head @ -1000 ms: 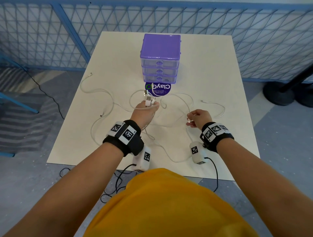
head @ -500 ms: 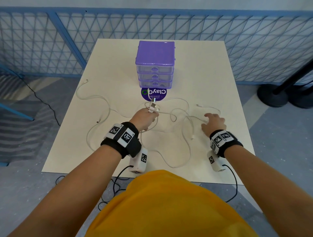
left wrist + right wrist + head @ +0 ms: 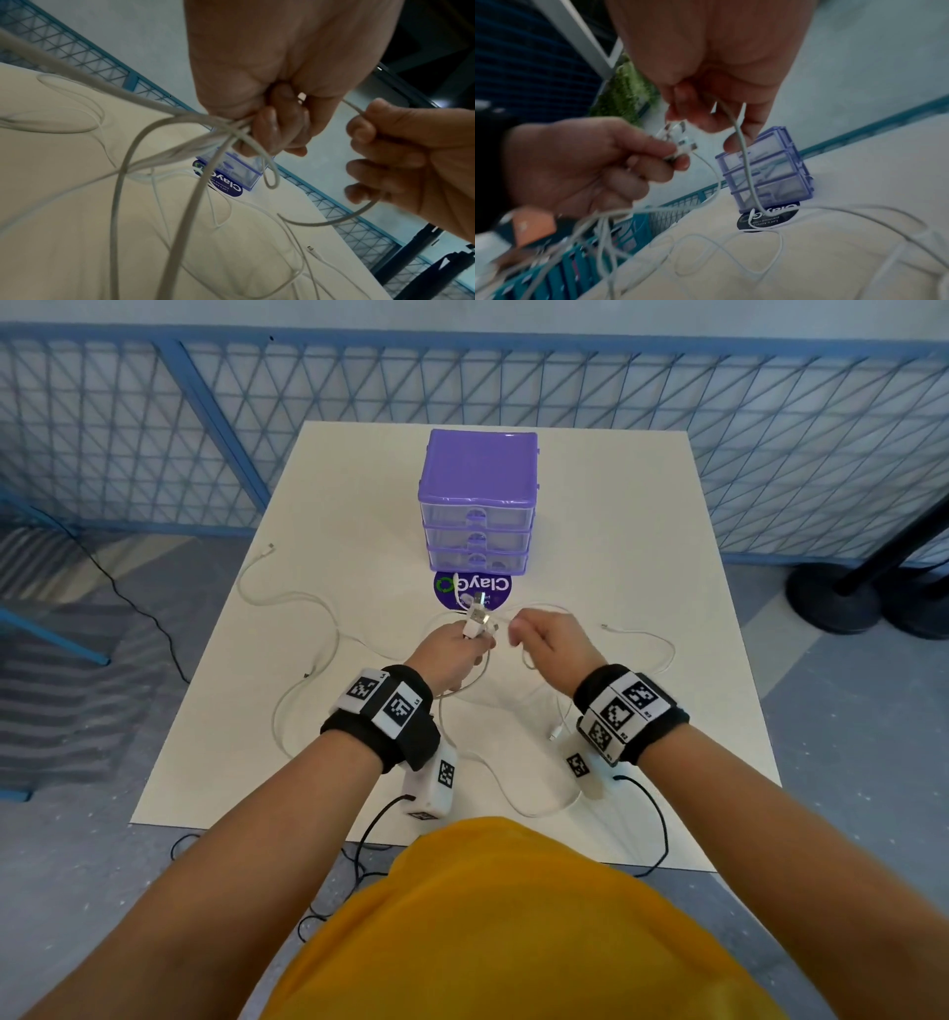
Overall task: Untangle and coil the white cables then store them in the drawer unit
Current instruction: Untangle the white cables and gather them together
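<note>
Several white cables [image 3: 308,629] lie tangled across the white table [image 3: 616,516]. My left hand [image 3: 454,649] is raised above the table and grips a bunch of USB plug ends [image 3: 477,621] [image 3: 677,140], with the strands [image 3: 164,154] hanging down from it. Just to its right, my right hand [image 3: 544,634] has its fingers curled round one cable strand [image 3: 744,162] [image 3: 359,213] that droops to the table. The purple drawer unit [image 3: 477,500] [image 3: 765,168] stands behind the hands with its three clear drawers closed.
A round purple sticker [image 3: 472,590] lies in front of the drawer unit. Loose cable ends [image 3: 269,549] [image 3: 606,625] reach towards the table's left and right sides. A blue mesh fence [image 3: 154,428] runs behind the table. Black stand bases [image 3: 842,593] sit on the floor at right.
My right hand came up from the table at the right and moved in beside my left hand, now holding a cable strand. The left hand keeps its grip on the plugs.
</note>
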